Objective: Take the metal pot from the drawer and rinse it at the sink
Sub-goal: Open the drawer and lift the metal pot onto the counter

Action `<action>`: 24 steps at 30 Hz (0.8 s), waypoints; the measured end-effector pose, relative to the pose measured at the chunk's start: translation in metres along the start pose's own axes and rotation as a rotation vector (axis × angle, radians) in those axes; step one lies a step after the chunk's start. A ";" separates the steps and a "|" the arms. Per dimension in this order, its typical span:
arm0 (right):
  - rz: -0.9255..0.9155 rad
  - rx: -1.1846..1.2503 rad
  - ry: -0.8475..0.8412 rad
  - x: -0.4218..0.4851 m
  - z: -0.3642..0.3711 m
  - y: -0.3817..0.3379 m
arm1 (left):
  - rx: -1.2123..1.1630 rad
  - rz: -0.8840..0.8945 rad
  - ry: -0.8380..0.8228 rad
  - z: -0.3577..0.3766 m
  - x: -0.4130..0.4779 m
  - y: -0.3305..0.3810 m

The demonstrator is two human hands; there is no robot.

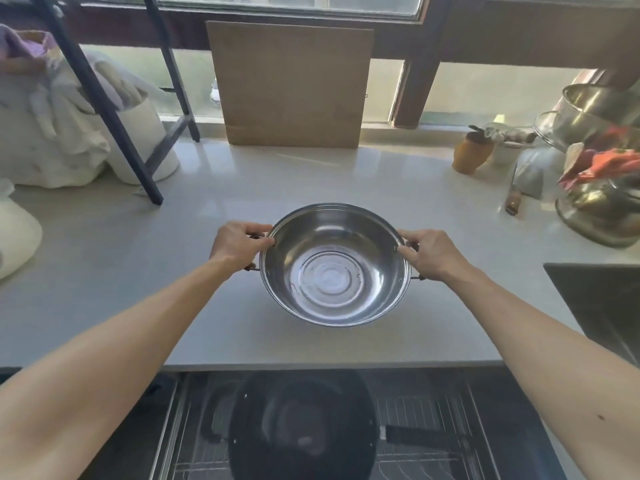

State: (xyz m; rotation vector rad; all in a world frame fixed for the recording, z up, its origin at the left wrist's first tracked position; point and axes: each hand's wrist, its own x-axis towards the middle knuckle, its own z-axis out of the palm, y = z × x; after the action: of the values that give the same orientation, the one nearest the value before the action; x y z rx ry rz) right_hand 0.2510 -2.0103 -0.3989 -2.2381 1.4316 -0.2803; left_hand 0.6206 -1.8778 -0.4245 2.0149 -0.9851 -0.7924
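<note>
While the drawer (346,427) sits open below, the left hand (239,244) and right hand (431,252) each grip a side handle of the metal pot (335,265), over the middle of the tabletop (138,271).

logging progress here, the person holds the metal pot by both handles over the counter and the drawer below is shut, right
Not quite: the drawer below is open, with a dark pan lying in it, as the head view shows. The rest holds: left hand and right hand hold the metal pot by its handles over the counter.
</note>
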 end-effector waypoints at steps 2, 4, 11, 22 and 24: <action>0.012 -0.008 0.003 0.006 0.007 0.004 | 0.006 -0.001 0.003 0.006 0.007 -0.008; 0.013 -0.023 0.008 0.010 0.016 0.009 | 0.003 0.002 0.004 0.010 0.011 -0.016; 0.085 -0.019 -0.016 0.002 0.042 0.017 | -0.017 0.007 0.016 0.018 0.008 -0.031; 0.131 -0.350 -0.050 -0.046 0.022 -0.012 | 0.547 0.285 -0.032 0.001 -0.039 -0.012; 0.131 -0.338 -0.039 -0.070 0.009 -0.023 | 0.566 0.299 -0.025 -0.010 -0.062 -0.003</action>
State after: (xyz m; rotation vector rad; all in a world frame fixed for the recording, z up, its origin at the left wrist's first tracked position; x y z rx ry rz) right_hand 0.2428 -1.9371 -0.3904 -2.3775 1.7014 0.0536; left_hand 0.5975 -1.8211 -0.4097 2.2368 -1.6173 -0.4017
